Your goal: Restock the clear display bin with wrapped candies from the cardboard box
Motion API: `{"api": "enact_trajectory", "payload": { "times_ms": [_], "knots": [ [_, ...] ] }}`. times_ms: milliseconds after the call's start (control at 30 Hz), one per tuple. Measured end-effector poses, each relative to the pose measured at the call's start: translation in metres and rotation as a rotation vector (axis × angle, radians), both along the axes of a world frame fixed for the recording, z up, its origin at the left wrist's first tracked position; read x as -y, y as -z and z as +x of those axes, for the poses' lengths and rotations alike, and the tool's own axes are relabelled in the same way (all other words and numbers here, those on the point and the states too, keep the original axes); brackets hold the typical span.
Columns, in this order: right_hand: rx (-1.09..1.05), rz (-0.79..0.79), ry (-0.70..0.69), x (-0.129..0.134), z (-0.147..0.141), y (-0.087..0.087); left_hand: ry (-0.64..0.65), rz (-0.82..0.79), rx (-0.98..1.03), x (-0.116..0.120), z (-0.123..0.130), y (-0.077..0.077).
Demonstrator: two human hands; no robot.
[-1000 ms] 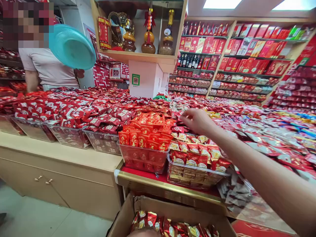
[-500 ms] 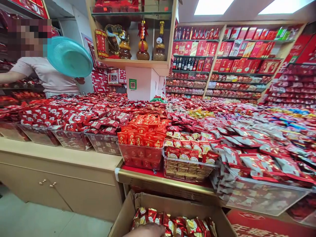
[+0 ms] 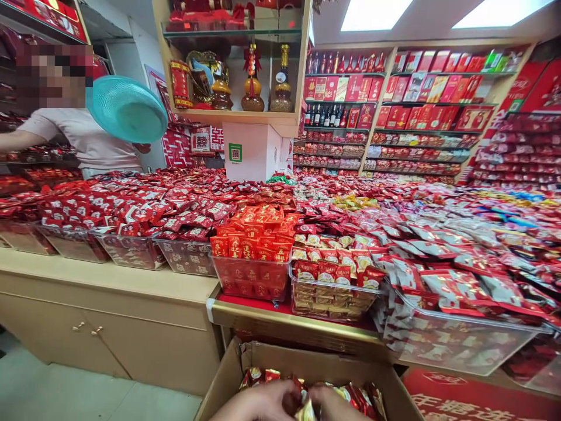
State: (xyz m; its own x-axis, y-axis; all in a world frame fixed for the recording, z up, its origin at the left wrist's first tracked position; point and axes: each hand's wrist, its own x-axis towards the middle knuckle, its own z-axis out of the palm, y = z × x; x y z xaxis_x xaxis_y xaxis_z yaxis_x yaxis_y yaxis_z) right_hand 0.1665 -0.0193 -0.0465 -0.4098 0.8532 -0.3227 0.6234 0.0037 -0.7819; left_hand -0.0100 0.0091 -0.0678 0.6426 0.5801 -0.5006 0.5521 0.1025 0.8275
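An open cardboard box point(image 3: 350, 363) at the bottom centre holds small red and gold packets point(image 3: 357, 399). My left hand point(image 3: 263, 402) reaches in from the lower left, its fingers curled at the packets. Close beside it on the right is my right hand point(image 3: 335, 403), blurred, with its fingers bent down. A gold packet point(image 3: 305, 412) shows between the two hands, and whether either one grips it is unclear. Just behind the box stands a clear bin of durian packets point(image 3: 335, 295), next to a bin of bright red packets point(image 3: 250, 275).
A gold-edged counter point(image 3: 302, 321) runs behind the box, with a large bin of white and red packets point(image 3: 464, 336) at right. A beige cabinet point(image 3: 149, 333) stands at left. Behind the counter, a person point(image 3: 103, 137) holds a turquoise basket point(image 3: 127, 108).
My right hand has come into view over the box. My left hand has turned in over the packets beside it, and a gold packet now shows between them. The view has shifted slightly.
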Motion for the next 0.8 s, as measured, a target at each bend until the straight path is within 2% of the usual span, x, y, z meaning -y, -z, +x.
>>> {"api": "enact_trajectory", "payload": {
  "times_ms": [67,167,267,433,600,700,800],
  "knots": [
    [-0.148,0.040,0.138,-0.005,0.000,-0.008,-0.110,-0.009,0.234,0.000,0.004,-0.021],
    [-0.341,-0.073,0.320,-0.011,0.000,-0.025,-0.231,-0.058,0.553,0.003,0.017,-0.049],
    [-0.496,-0.134,0.401,-0.014,0.000,-0.041,-0.322,0.014,0.618,0.005,0.027,-0.064],
    [-0.658,-0.131,0.421,-0.013,0.001,-0.049,-0.347,0.012,0.588,0.004,0.026,-0.068],
    [-0.585,-0.042,0.431,-0.014,0.002,-0.045,-0.333,-0.043,0.580,0.005,0.026,-0.066],
    [-0.454,0.086,0.379,-0.014,0.004,-0.046,-0.401,0.014,0.548,0.005,0.027,-0.061],
    [-0.381,0.306,0.323,-0.012,0.005,-0.050,-0.403,0.139,0.501,0.003,0.025,-0.058]
  ]
}}
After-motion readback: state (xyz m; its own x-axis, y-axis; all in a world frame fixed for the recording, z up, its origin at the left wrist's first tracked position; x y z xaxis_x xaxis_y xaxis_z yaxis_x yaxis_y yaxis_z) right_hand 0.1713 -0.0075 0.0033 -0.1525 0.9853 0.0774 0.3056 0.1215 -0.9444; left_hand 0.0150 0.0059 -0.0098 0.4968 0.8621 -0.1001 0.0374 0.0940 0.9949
